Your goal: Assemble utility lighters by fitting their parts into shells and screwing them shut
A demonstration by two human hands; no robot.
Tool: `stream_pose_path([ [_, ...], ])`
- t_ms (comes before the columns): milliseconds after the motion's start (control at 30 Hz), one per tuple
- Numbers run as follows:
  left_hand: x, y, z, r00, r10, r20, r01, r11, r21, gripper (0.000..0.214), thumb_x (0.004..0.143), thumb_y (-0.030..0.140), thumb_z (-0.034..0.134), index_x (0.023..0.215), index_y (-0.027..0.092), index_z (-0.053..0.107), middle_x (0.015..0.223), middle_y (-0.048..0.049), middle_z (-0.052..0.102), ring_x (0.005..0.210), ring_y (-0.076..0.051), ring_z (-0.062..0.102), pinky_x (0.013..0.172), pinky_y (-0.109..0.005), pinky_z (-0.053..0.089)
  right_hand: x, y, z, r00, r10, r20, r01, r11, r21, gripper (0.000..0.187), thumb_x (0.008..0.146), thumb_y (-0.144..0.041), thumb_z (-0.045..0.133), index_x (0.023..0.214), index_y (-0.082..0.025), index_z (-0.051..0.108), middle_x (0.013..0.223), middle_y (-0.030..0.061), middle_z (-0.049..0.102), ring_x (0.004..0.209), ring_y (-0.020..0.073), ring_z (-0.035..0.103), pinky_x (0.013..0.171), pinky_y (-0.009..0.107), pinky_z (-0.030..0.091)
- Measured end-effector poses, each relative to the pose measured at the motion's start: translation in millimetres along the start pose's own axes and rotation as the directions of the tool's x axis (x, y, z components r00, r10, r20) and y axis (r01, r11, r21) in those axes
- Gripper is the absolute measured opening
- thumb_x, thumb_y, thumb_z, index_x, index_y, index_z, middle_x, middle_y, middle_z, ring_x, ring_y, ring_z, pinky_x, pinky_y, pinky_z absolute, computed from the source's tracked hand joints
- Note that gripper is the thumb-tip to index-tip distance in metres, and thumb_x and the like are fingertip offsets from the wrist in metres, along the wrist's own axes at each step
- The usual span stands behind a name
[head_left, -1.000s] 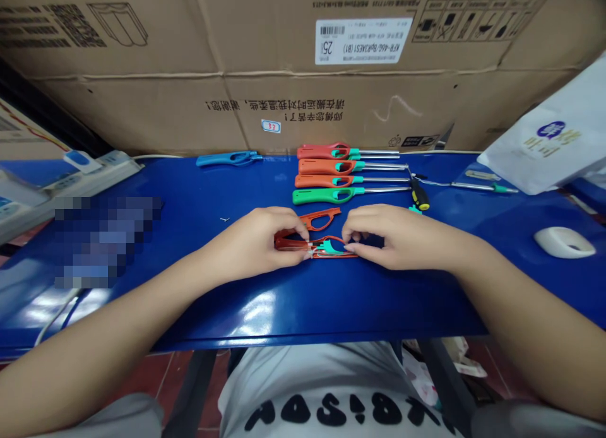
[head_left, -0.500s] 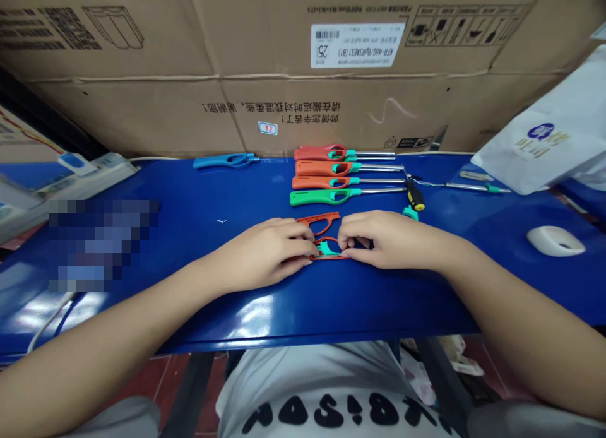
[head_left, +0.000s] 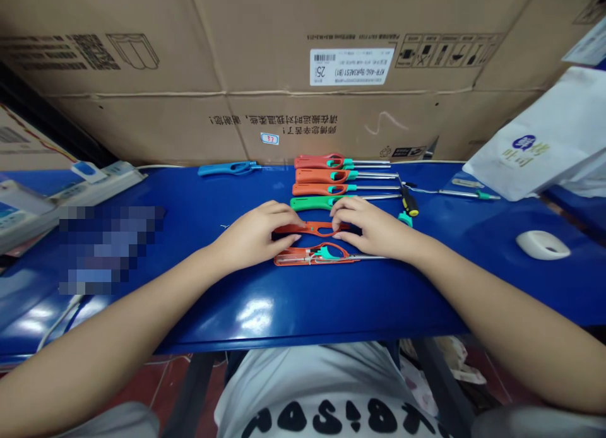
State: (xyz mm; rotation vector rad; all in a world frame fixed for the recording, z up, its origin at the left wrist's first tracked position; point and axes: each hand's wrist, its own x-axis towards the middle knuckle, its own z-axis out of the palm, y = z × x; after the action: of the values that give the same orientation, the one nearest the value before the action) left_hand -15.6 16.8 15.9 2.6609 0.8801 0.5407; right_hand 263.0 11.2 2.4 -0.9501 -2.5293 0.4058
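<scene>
An orange lighter casing half (head_left: 312, 228) lies level between my two hands. My left hand (head_left: 255, 237) has its fingers and thumb around the left end. At its right end, beside the trigger opening, the fingertips of my right hand (head_left: 376, 228) grip it. Just nearer to me lies an opened orange lighter (head_left: 293, 258), its insides, turquoise trigger (head_left: 330, 254) and metal tube showing; neither hand holds it. Behind my hands are a green lighter (head_left: 307, 202), partly covered by my right hand, and several orange-red lighters (head_left: 315, 176) in a stack of rows.
A yellow-black screwdriver (head_left: 409, 202) and a turquoise piece (head_left: 405, 219) lie right of the lighters. A blue casing (head_left: 227, 169) is at the back. Small screws are left of my hand. Also around: a power strip (head_left: 113, 178), white mouse-like object (head_left: 543, 244), white bag (head_left: 544, 141), large carton (head_left: 156, 125).
Both hands have left the opened lighter and moved slightly away from me onto the loose casing half. The opened lighter now lies uncovered. The head view has tilted up slightly.
</scene>
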Motion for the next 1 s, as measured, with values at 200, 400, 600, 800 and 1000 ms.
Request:
stream_pose_path([
  [200,-1,-5,0.5,0.997,-0.025,-0.080,0.027,0.999,0.026,0.031,0.094,0.028,0.063,0.122,0.017,0.068,0.117,-0.0106,0.072,0.110,-0.025,0.067,0.095,-0.037,0.054,4,-6,3,0.948,0.300,-0.103,-0.242,0.894,0.378,0.007,0.092,-0.025,0.062,0.092,-0.018,0.060,0.085,0.0038,0.066,0.076,0.0171,0.065,0.073,0.034,0.055],
  [400,-4,6,-3.5,0.980,0.123,-0.155,-0.102,0.986,0.131,0.031,0.096,0.029,0.063,0.123,0.016,0.068,0.118,-0.0117,0.071,0.108,-0.023,0.068,0.092,-0.034,0.056,9,-8,-2,0.822,0.568,0.023,-0.386,0.527,0.757,0.018,0.082,-0.027,0.074,0.095,-0.017,0.065,0.080,0.0048,0.073,0.063,0.0151,0.070,0.066,0.031,0.062],
  [600,-6,15,-12.7,0.984,0.141,-0.104,-0.142,0.990,0.000,0.028,0.095,0.027,0.065,0.121,0.016,0.069,0.114,-0.0095,0.072,0.104,-0.021,0.068,0.092,-0.031,0.055,-3,-16,-24,0.943,0.293,0.157,-0.332,0.818,0.470,0.045,0.084,-0.043,0.072,0.123,-0.022,0.067,0.109,0.0068,0.072,0.091,0.0206,0.069,0.080,0.037,0.059],
  [800,-4,17,-16.0,1.000,-0.003,0.010,0.004,0.984,-0.177,0.034,0.088,0.033,0.073,0.119,0.019,0.072,0.111,-0.0072,0.073,0.097,-0.020,0.068,0.083,-0.030,0.054,-14,-8,-41,0.920,0.220,0.325,-0.284,0.945,0.163,0.058,0.081,-0.051,0.074,0.130,-0.022,0.063,0.109,0.0066,0.069,0.093,0.0205,0.063,0.079,0.032,0.052],
  [1000,-2,18,-10.4,0.967,-0.217,0.136,0.248,0.924,-0.290,0.035,0.081,0.041,0.079,0.110,0.021,0.077,0.103,-0.0036,0.074,0.084,-0.018,0.065,0.070,-0.028,0.049,-9,-4,-34,0.840,0.287,0.461,-0.384,0.914,0.130,0.033,0.080,-0.050,0.074,0.092,-0.019,0.070,0.081,0.0007,0.064,0.070,0.0146,0.055,0.060,0.026,0.041],
])
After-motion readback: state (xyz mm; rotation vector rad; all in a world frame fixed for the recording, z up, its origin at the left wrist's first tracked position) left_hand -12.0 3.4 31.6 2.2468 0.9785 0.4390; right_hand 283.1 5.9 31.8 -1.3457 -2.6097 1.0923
